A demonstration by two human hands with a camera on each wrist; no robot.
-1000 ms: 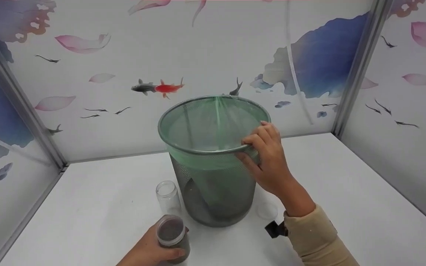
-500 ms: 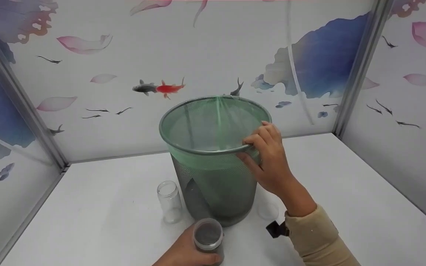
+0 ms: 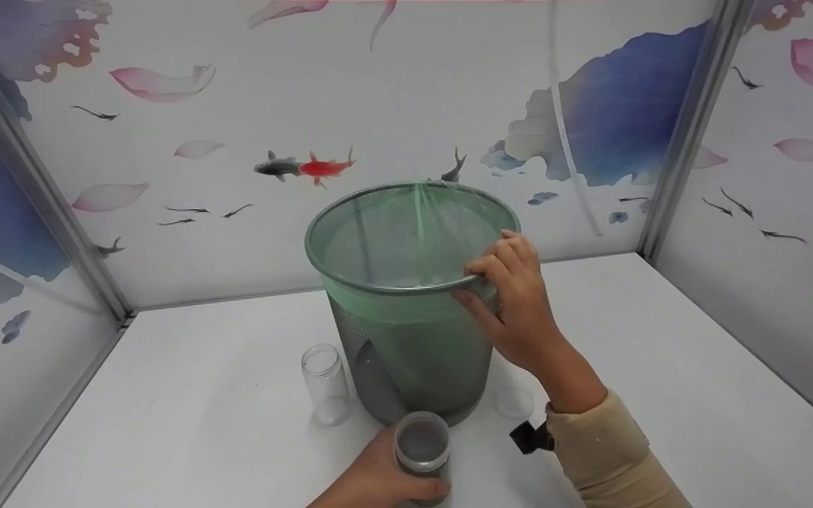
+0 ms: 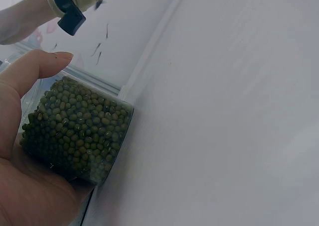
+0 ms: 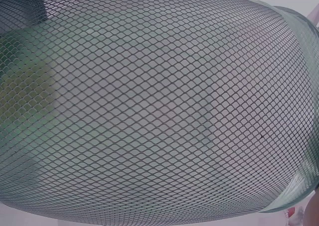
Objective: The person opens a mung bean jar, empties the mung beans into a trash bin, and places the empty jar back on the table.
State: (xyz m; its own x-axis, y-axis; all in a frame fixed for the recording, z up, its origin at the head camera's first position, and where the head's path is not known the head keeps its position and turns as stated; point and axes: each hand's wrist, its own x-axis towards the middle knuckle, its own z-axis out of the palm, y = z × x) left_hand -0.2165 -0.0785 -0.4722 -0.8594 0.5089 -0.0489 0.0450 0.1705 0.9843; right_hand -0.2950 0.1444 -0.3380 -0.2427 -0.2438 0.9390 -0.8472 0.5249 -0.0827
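My left hand (image 3: 378,471) grips a clear jar (image 3: 423,443) in front of the wastebasket, thumb across its near side. Green mung beans (image 4: 77,129) show through its wall in the left wrist view. With my right hand (image 3: 519,303) I hold the right front of the rim of a tall grey mesh wastebasket (image 3: 351,331), fingers over the top and thumb outside. A thin green bag (image 3: 449,219) lines it and folds down over the rim. The right wrist view is filled by the wastebasket's mesh wall (image 5: 159,106), with green showing behind it.
A second clear jar (image 3: 325,386), see-through, stands left of the wastebasket. A round transparent disc, like a lid (image 3: 514,402), lies to its right. The white table (image 3: 181,395) is bounded by printed panels (image 3: 406,92) with metal corner posts (image 3: 682,127).
My left hand has moved to the right with the jar of mung beans, from before the second jar to the wastebasket's front. My right hand stays on the rim.
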